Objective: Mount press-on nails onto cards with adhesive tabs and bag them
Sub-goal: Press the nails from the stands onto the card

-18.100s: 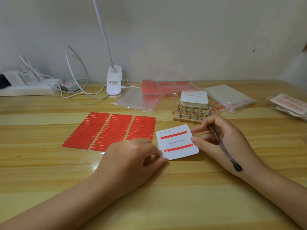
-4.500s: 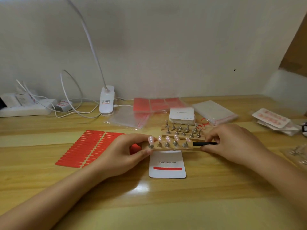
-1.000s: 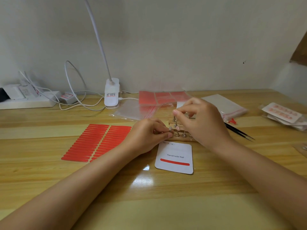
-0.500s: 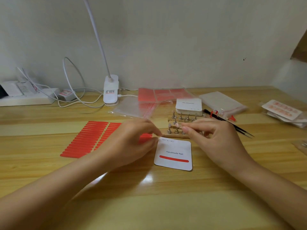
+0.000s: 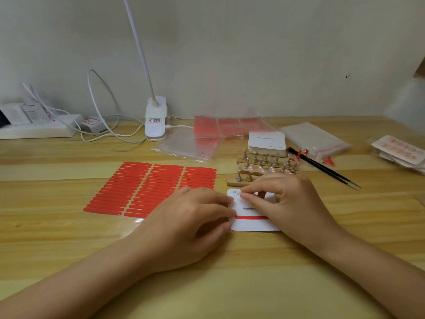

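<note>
Right grip (image 5: 279, 201): fingertips pinched together at the upper edge of the card (image 5: 253, 223), apparently on a nail too small to confirm. Left grip (image 5: 195, 217): fingers curled, pressing the card's left edge to the tabletop (image 5: 69, 238). Card: light, thin, liable to slide; steady it at an edge. Nails (image 5: 261, 169) on the stand (image 5: 232, 180): tiny, rigid, smooth; probably best pinched by their sides.

a small home craft desk, by the look of it: a wooden-grain tabletop (image 5: 69, 238) pushed against a plain pale wall (image 5: 253, 54). at the upper left of the frame a white power strip (image 5: 39, 130) with plugged chargers and looping white cables (image 5: 101, 93), at top centre a clip-on desk lamp (image 5: 155, 118). packing supplies lie at the centre and right: clear zip bags (image 5: 190, 146), a stack of white cards (image 5: 266, 142).
</note>
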`<state>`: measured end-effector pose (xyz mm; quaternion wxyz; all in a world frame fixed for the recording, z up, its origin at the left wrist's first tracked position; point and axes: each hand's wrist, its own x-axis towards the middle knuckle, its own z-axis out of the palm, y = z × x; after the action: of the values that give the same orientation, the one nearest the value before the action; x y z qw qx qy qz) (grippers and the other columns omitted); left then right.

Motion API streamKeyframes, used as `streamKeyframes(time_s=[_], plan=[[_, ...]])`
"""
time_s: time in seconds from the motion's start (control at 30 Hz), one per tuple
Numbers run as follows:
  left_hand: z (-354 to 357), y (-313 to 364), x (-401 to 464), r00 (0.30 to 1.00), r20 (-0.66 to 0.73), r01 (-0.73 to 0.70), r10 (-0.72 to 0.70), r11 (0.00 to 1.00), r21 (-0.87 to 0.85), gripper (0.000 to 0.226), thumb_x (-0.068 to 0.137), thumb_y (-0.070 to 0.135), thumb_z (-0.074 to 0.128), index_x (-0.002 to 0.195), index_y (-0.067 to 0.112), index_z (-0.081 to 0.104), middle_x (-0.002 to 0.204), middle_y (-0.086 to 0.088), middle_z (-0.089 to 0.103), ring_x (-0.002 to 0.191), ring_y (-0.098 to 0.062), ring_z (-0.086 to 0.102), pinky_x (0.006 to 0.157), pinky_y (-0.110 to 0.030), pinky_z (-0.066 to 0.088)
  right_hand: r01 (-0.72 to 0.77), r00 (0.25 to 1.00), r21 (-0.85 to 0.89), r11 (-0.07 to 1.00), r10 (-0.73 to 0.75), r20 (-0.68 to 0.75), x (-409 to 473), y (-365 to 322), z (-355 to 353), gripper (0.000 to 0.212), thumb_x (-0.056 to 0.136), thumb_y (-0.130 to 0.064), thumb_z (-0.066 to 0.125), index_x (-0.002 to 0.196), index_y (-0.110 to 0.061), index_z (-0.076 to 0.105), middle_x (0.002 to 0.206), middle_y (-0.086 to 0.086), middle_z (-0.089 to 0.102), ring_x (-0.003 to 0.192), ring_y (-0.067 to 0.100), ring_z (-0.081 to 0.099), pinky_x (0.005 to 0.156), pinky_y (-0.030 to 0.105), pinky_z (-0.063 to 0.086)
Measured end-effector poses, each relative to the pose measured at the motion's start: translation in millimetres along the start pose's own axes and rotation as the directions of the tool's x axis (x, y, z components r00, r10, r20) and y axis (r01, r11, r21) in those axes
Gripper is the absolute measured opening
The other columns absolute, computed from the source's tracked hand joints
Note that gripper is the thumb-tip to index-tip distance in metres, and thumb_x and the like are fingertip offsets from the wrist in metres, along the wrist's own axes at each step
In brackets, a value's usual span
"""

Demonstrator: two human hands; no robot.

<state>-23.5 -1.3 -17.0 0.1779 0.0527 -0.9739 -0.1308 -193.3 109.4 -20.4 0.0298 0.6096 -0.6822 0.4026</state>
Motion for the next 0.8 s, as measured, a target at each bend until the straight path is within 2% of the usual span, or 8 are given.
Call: streamKeyframes(time_s=[0.1, 0.2, 0.43, 0.57, 0.63, 0.8], plan=[[1.5, -1.2, -0.3, 1.000, -0.013, -0.002, 0.002, 1.000, -0.025, 0.031, 0.087, 0.035, 0.047, 0.103, 0.024, 0.072, 0.109, 0.010, 0.068, 0.100, -0.002, 0.059, 0.078, -0.031, 0.049, 0.076, 0.997, -0.084, 0.994, -0.074, 0.029, -1.2, 0.4, 1.0, 0.008, 0.074, -0.010, 0.076, 0.081, -0.014, 0.076, 0.075, -0.006, 0.070, 0.066, 0.004, 0.060, 0.066, 0.022, 0.049], [2.7, -1.7, -0.5, 1.000, -0.025, -0.004, 0.003, 0.999, -0.038, 0.031, 0.087, 0.034, 0.047, 0.103, 0.024, 0.072, 0.109, 0.010, 0.068, 0.100, -0.003, 0.060, 0.079, -0.031, 0.049, 0.089, 0.996, -0.123, 0.988, -0.086, 0.032, -0.9, 2.0, 0.7, 0.007, 0.075, -0.010, 0.076, 0.081, -0.013, 0.076, 0.075, -0.005, 0.069, 0.067, 0.008, 0.061, 0.065, 0.028, 0.051], [3.5, -1.0, -0.6, 0.998, -0.055, 0.006, -0.010, 0.997, -0.075, 0.033, 0.088, 0.035, 0.045, 0.103, 0.024, 0.073, 0.109, 0.010, 0.068, 0.100, -0.002, 0.060, 0.079, -0.033, 0.050, 0.127, 0.992, -0.197, 0.972, -0.124, 0.025, 0.5, -0.1, 3.4, 0.010, 0.073, -0.020, 0.068, 0.074, -0.015, 0.076, 0.070, -0.005, 0.068, 0.069, 0.014, 0.060, 0.071, 0.027, 0.045], [3.0, -0.8, -0.7, 0.999, -0.052, 0.009, -0.014, 0.996, -0.089, 0.035, 0.088, 0.036, 0.044, 0.103, 0.023, 0.073, 0.110, 0.010, 0.068, 0.101, -0.002, 0.059, 0.080, -0.032, 0.050, 0.147, 0.989, -0.216, 0.965, -0.138, 0.056, 0.0, 0.6, 4.2, 0.011, 0.074, -0.022, 0.067, 0.074, -0.016, 0.076, 0.071, -0.007, 0.069, 0.070, 0.014, 0.056, 0.064, 0.035, 0.049], [2.9, -0.8, -0.6, 0.999, -0.048, 0.011, -0.016, 0.995, -0.094, 0.035, 0.088, 0.036, 0.044, 0.104, 0.023, 0.073, 0.110, 0.009, 0.068, 0.100, -0.002, 0.059, 0.081, -0.032, 0.050, 0.159, 0.987, -0.227, 0.961, -0.149, 0.060, 0.3, 0.8, 4.5, 0.012, 0.074, -0.024, 0.067, 0.075, -0.017, 0.076, 0.071, -0.008, 0.069, 0.069, 0.012, 0.053, 0.062, 0.034, 0.048], [3.4, -1.7, -0.2, 0.999, -0.034, 0.019, -0.023, 0.993, -0.118, 0.035, 0.089, 0.036, 0.044, 0.105, 0.023, 0.072, 0.110, 0.008, 0.067, 0.101, -0.005, 0.060, 0.082, -0.032, 0.050, 0.155, 0.987, -0.225, 0.962, -0.142, 0.072, -0.2, -0.5, 4.0, 0.014, 0.076, -0.026, 0.065, 0.077, -0.018, 0.077, 0.074, -0.008, 0.069, 0.072, 0.012, 0.055, 0.066, 0.033, 0.045]])
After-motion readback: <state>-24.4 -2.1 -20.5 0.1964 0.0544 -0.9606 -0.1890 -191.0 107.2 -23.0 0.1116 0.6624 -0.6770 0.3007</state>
